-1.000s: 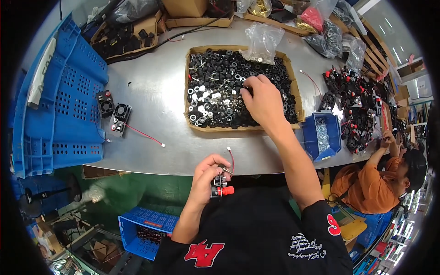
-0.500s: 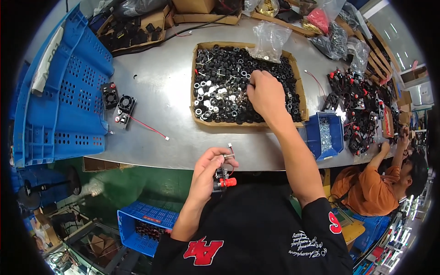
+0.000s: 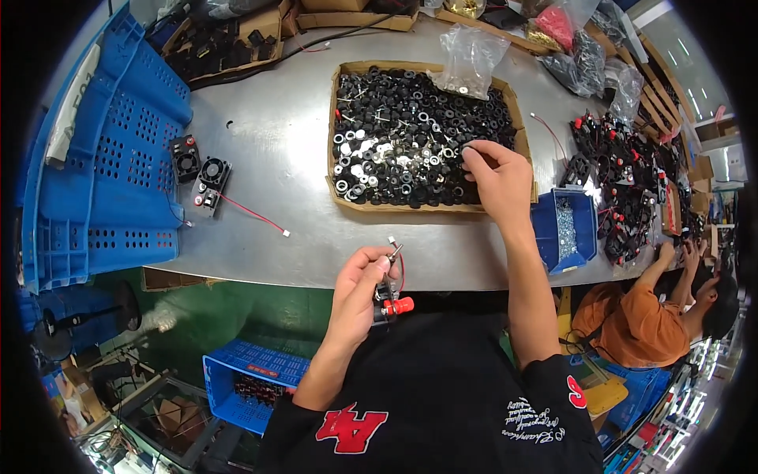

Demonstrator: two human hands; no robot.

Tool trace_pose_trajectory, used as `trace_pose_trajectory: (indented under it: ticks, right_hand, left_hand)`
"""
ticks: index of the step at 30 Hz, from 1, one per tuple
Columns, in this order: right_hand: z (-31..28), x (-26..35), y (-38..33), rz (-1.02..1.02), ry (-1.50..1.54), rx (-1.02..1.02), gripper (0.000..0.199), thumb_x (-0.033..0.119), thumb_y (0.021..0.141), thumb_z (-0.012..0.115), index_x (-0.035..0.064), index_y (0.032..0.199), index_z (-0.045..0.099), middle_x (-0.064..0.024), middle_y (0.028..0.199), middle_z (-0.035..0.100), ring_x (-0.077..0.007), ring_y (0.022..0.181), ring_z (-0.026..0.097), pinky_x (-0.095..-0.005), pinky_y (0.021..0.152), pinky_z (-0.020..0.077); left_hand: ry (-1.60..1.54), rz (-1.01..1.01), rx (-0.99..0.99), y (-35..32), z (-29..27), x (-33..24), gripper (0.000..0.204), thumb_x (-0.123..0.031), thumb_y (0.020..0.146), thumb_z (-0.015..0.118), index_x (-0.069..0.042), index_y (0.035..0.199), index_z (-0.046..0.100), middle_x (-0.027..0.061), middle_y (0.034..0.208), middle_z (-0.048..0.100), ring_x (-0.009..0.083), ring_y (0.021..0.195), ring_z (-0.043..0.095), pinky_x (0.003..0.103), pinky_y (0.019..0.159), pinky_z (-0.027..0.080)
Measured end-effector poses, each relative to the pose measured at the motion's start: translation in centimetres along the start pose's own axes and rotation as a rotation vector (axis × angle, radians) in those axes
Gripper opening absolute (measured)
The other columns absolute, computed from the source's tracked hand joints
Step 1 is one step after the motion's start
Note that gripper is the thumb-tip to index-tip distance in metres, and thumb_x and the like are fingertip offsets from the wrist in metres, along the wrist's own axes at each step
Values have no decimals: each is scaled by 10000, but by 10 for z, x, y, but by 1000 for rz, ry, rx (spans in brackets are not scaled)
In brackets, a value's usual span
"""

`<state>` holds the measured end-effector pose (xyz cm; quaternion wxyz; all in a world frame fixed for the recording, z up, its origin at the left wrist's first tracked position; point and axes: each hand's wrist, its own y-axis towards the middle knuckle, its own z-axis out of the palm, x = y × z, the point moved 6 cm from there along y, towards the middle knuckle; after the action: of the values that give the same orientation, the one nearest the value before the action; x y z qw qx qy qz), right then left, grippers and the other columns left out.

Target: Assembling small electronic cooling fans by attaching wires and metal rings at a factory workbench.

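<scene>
My left hand [image 3: 357, 292] is closed around a small dark device with a red terminal knob [image 3: 403, 305], a metal screw post and a short red lead ending in a white connector [image 3: 392, 239]. It holds the device just in front of the table's near edge. Over the right part of a shallow cardboard box [image 3: 418, 207] is my right hand [image 3: 503, 180], thumb and forefinger pinched at a small dark piece that looks like a black washer [image 3: 467, 148]. Loose black washers, metal rings and screw posts fill the box.
A blue bin of small metal hardware [image 3: 545, 237] stands right of the box; beyond it lies a heap of dark assemblies [image 3: 612, 170]. Two fan units [image 3: 212, 180] sit beside a tall blue crate [image 3: 118, 182]. A clear bag [image 3: 467, 63] rests on the box. A co-worker [image 3: 632, 324] sits at right.
My right hand has lifted out of the parts and moved right and slightly nearer, with a small dark piece now at its fingertips. My left hand keeps hold of the device, tilted slightly differently.
</scene>
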<state>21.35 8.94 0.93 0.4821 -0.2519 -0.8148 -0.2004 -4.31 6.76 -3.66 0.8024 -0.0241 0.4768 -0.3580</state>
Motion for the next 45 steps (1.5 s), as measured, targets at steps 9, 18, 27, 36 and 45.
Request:
trace_pose_trajectory:
  ticks: [9, 18, 27, 36, 45]
  right_hand:
    - [16, 31, 7, -391, -632, -42, 383, 188, 846, 656, 30, 1189, 595, -194, 1217, 545, -368, 1092, 542, -421, 925, 449]
    - [77, 48, 21, -551, -926, 139, 528, 291, 896, 587, 62, 1354, 460, -217, 1394, 447, -388, 1292, 419, -449, 1061, 352]
    - [115, 64, 32, -700, -668, 343, 307, 184, 855, 626, 84, 1146, 629, -136, 1107, 636, -339, 1031, 594, -405, 855, 500]
    - [85, 63, 32, -695, -636, 115, 261, 88, 810, 642, 66, 1070, 649, -139, 949, 599, -324, 864, 586, -405, 765, 495]
    - [122, 76, -18, -806, -306, 577, 281, 150, 834, 674, 66, 1102, 656, -140, 1047, 592, -313, 931, 593, -386, 817, 498]
  left_hand:
    - [33, -47, 23, 4, 0, 2, 290, -238, 991, 493, 4, 1121, 588, 21, 782, 594, 32, 552, 492, 173, 459, 406]
    - [31, -66, 1, 4, -1, 7, 311, -268, 990, 490, -1, 1119, 584, 17, 769, 581, 38, 504, 496, 180, 410, 408]
    - [4, -69, -1, 3, -6, 8, 325, -289, 986, 497, -2, 1115, 577, 19, 784, 577, 48, 499, 498, 188, 414, 408]
    - [-12, -110, 40, 7, -7, 10, 313, -285, 990, 489, -17, 1124, 579, 16, 775, 573, 46, 500, 507, 185, 418, 407]
    - [-5, -123, 37, 4, -8, 10, 299, -277, 986, 491, -24, 1118, 580, 21, 778, 574, 54, 503, 523, 189, 410, 407]
